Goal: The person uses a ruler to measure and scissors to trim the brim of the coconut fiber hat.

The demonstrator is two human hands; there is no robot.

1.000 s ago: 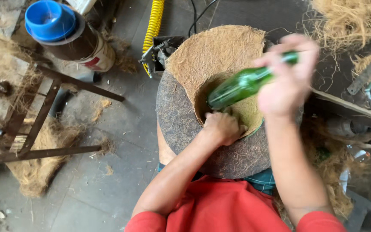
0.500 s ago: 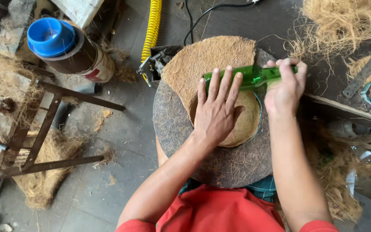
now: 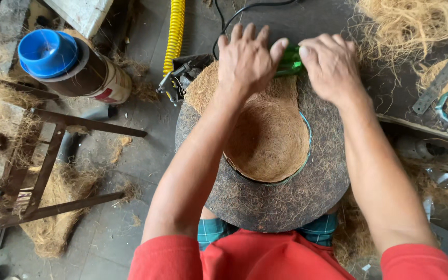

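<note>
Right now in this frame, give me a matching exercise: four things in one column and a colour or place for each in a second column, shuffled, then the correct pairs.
Things:
1. Glass bottle
2. Corrugated hose
3. Cap on the can
4. Fibre bowl

Descriptions:
A. Blue, at upper left
B. Green, under both the left hand and the right hand
C. Tan, sunk in the middle of the round dark disc
D. Yellow, running up to the top edge

Pairs: 1-B, 2-D, 3-A, 4-C
</note>
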